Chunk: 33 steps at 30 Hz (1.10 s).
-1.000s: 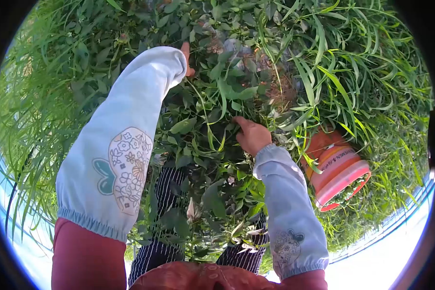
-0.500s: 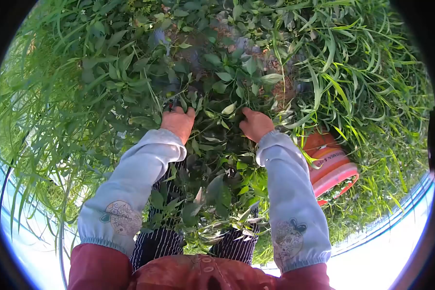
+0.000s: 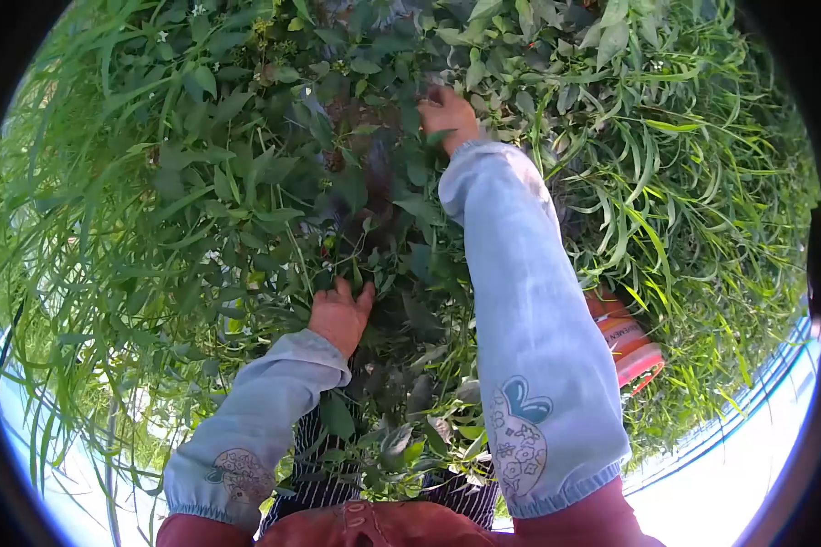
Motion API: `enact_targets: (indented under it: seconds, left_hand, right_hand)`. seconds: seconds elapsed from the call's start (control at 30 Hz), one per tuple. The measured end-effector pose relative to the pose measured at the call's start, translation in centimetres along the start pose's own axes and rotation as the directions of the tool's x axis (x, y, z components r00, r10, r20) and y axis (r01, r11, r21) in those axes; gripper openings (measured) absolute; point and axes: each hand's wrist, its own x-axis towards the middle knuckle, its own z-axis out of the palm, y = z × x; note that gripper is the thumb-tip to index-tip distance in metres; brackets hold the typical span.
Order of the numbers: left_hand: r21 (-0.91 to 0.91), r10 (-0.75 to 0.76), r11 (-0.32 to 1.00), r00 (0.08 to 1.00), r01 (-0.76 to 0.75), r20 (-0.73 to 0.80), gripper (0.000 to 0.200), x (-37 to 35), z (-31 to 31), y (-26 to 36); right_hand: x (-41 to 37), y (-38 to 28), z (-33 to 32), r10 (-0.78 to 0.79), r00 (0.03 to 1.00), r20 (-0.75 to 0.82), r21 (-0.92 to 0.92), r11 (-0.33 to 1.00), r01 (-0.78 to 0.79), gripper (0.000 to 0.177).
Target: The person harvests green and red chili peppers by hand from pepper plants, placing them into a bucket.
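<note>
Head view, looking down. Left hand [image 3: 340, 314] low in the leafy plant [image 3: 265, 182], back of hand showing, fingers spread with the tips buried among leaves; cannot tell whether it holds anything. Right hand [image 3: 447, 111] stretched far out into the upper foliage, fingers curled around leaves or a stem; the grip is hidden, cannot tell. Pale blue sleeve [image 3: 520, 301] covers that arm. Orange bucket [image 3: 628, 345] sits in the long grass [image 3: 702, 164], just right of the sleeve.
</note>
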Motion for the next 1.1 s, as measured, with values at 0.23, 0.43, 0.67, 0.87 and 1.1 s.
enact_targets:
  seconds: [0.23, 0.43, 0.67, 0.87, 1.1]
  left_hand:
    - [-0.084, 0.004, 0.996, 0.999, 0.0, 0.053, 0.049, 0.2, -0.3, -0.5]
    - [-0.121, -0.029, 0.993, 0.995, 0.017, -0.093, 0.043, 0.3, 0.7, -0.3]
    - [-0.099, -0.02, 0.995, 0.988, 0.005, -0.152, 0.04, 0.8, 0.4, -0.1]
    - [-0.248, -0.023, 0.968, 1.0, 0.025, 0.011, 0.046, 1.4, -2.5, -1.3]
    - [-0.477, -0.009, 0.866, 0.947, -0.153, -0.32, 0.05, 1.9, -8.8, -4.6]
  right_hand:
    - [0.0, 0.1, 6.3, 0.071, 0.959, 0.275, -0.245, 0.969, -0.002, 0.076]
    - [-1.5, -0.5, 6.4, 0.079, 0.919, 0.387, -0.246, 0.969, 0.02, 0.066]
    - [-6.7, 4.2, 0.5, 0.048, 0.857, 0.513, 0.248, 0.948, -0.201, 0.055]
    - [-11.6, 7.7, -1.2, 0.004, 0.834, 0.552, 0.335, 0.915, -0.226, 0.048]
    - [-13.6, 11.8, 0.8, -0.239, 0.864, 0.443, 0.589, 0.804, -0.08, 0.033]
